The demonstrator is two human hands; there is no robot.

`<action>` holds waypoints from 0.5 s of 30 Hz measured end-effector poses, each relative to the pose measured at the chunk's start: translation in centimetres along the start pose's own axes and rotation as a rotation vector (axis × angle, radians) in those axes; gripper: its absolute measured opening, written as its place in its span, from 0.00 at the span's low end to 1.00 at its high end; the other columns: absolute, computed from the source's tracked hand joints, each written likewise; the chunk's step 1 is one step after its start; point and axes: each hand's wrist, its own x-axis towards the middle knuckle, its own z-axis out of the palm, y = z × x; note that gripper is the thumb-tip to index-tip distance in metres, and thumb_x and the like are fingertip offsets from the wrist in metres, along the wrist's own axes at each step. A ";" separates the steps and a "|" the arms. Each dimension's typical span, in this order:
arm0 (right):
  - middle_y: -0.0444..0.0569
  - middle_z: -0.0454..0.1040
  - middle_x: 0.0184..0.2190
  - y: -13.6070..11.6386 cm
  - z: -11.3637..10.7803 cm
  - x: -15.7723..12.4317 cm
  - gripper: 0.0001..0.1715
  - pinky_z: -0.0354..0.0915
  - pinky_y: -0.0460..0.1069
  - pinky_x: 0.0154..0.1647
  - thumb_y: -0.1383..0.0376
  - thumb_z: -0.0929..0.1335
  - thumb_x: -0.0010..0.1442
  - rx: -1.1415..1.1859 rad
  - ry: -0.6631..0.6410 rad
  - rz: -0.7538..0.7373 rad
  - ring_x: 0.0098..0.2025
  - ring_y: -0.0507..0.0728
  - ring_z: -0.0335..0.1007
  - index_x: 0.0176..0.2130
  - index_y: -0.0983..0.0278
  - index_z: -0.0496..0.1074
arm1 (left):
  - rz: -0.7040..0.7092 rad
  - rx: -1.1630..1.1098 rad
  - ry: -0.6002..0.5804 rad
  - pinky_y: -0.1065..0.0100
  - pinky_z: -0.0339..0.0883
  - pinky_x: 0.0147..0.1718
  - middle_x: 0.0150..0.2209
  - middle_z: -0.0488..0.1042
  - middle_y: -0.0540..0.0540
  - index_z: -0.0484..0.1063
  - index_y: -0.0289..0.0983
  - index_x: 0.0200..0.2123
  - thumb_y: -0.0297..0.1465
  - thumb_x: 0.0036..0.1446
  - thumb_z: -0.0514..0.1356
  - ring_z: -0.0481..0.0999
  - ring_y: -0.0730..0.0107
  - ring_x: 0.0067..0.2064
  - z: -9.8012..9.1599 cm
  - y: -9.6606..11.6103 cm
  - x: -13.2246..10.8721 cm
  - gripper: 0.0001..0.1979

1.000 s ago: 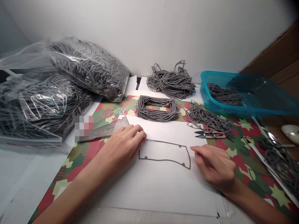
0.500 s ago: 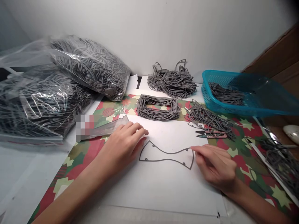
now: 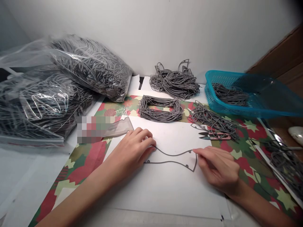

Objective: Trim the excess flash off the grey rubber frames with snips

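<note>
Both hands are down on the bench, one at each end of a thin grey rubber loop that lies flat on a white sheet. The left hand is palm-down with its fingers pressed together, and the tips sit on the loop's left end and cover that corner. The right hand has its fingers bunched and half curled, with the tips touching the loop's right corner. I can't tell if it's actually pinching it. The loop is pulled into a sort of bow-tie shape between them.

Just beyond the right hand is a pair of thread snips, right at the edge of a loose heap of loops. Further out from that hand there's a blue basket with more loops in it. Past the left hand's fingertips sits a tidy stack of loops, with a bigger tangle behind it. Off to that hand's outer side are clear bags stuffed with the same stuff.
</note>
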 end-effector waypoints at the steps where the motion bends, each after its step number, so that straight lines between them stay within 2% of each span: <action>1: 0.43 0.72 0.20 0.0 0.0 0.0 0.15 0.68 0.47 0.25 0.80 0.63 0.56 0.003 -0.004 0.001 0.22 0.52 0.71 0.39 0.65 0.70 | -0.002 -0.003 0.001 0.61 0.62 0.37 0.39 0.71 0.43 0.71 0.36 0.37 0.27 0.66 0.51 0.67 0.62 0.39 0.1 0.0 0.0 0.09; 5: 0.43 0.72 0.21 0.0 0.0 -0.2 0.15 0.68 0.46 0.25 0.79 0.63 0.56 -0.001 -0.008 0.013 0.23 0.52 0.70 0.40 0.64 0.70 | -0.019 -0.059 -0.009 0.62 0.60 0.37 0.38 0.72 0.44 0.68 0.37 0.35 0.26 0.66 0.50 0.66 0.63 0.39 0.1 0.2 0.1 0.09; 9: 0.46 0.72 0.23 -0.1 0.0 0.0 0.16 0.67 0.47 0.26 0.80 0.64 0.54 0.045 -0.020 -0.003 0.25 0.53 0.69 0.41 0.66 0.70 | -0.051 -0.386 -0.038 0.68 0.61 0.35 0.34 0.70 0.48 0.63 0.38 0.34 0.23 0.65 0.48 0.66 0.68 0.36 -0.9 1.3 0.2 0.09; 12: 0.51 0.73 0.30 -0.5 -0.1 0.1 0.18 0.69 0.50 0.30 0.80 0.64 0.53 0.100 -0.041 -0.052 0.33 0.56 0.70 0.43 0.68 0.70 | -0.096 -0.609 -0.082 0.72 0.61 0.33 0.32 0.68 0.51 0.62 0.39 0.33 0.23 0.65 0.49 0.67 0.73 0.34 -1.6 2.4 0.2 0.09; 15: 0.56 0.70 0.39 -1.1 -0.1 -0.1 0.19 0.71 0.54 0.35 0.76 0.64 0.52 0.110 -0.080 -0.140 0.42 0.61 0.68 0.45 0.68 0.71 | -0.109 -0.686 -0.111 0.73 0.61 0.34 0.32 0.68 0.51 0.63 0.39 0.33 0.22 0.65 0.50 0.67 0.74 0.34 -1.5 3.0 0.1 0.09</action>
